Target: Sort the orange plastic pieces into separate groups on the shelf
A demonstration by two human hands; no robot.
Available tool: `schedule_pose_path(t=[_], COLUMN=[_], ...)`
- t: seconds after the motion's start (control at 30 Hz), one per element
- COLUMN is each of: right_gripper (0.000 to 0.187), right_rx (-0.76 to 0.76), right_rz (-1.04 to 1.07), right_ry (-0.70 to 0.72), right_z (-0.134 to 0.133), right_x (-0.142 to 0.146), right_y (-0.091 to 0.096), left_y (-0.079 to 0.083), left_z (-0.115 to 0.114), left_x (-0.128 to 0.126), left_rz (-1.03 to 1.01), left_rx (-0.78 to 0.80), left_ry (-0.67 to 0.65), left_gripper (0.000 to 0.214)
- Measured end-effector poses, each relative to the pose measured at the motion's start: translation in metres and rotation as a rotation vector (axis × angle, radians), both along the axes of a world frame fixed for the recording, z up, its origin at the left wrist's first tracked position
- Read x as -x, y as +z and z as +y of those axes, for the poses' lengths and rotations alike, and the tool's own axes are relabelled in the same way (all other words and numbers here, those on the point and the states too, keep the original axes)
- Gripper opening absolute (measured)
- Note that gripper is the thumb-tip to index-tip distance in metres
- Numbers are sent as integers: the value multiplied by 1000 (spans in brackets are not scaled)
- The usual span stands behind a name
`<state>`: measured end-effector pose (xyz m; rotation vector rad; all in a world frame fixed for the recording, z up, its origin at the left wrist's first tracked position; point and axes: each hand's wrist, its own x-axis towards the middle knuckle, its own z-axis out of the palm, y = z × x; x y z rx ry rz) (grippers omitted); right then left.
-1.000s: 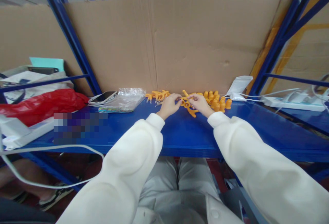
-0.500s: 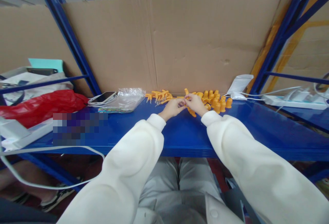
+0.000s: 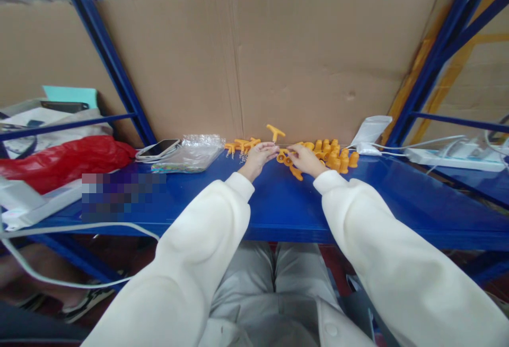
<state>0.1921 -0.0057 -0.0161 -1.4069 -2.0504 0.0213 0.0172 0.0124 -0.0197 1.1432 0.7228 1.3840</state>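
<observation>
My left hand (image 3: 260, 157) is closed on an orange corkscrew (image 3: 275, 133). Its T-shaped handle stands up above my fingertips, and the lower part is hidden by the fingers. Just to the right, my right hand (image 3: 305, 159) has its fingers bent together at an orange ring-shaped piece (image 3: 281, 156); the exact grip is hard to make out. Another orange piece (image 3: 296, 172) lies below those fingers. More orange corkscrews (image 3: 242, 147) with metal spirals lie beyond my left hand. Several orange bell-shaped pieces (image 3: 336, 158) stand grouped to the right of my right hand.
A cardboard sheet (image 3: 294, 60) closes off the back of the blue shelf (image 3: 278, 209). To the left are clear plastic bags (image 3: 194, 156), a phone (image 3: 161, 148) and a red bag (image 3: 71, 160). A white pouch (image 3: 369, 132) and a power strip (image 3: 457, 158) are at right.
My hands were together and have parted slightly. My left hand has moved a little left and up with the corkscrew, whose handle now shows clearly. Ring-shaped pieces have come into view between the hands.
</observation>
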Motion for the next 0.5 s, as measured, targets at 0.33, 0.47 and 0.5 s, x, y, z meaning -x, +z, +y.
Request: schedule_pose_path(t=[0.33, 0.47, 0.5], right_gripper=[23, 19, 19], right_rx=[309, 357, 375], right_rz=[-337, -342, -344], right_ry=[-149, -26, 12], right_z=[-19, -16, -16], right_x=[-19, -25, -26], right_y=[15, 12, 12], left_y=[7, 0, -1], left_z=[56, 70, 72], left_x=[31, 44, 46], left_rz=[55, 106, 106], left_rx=[226, 205, 182], left_ry=[367, 338, 321], left_gripper=[25, 19, 17])
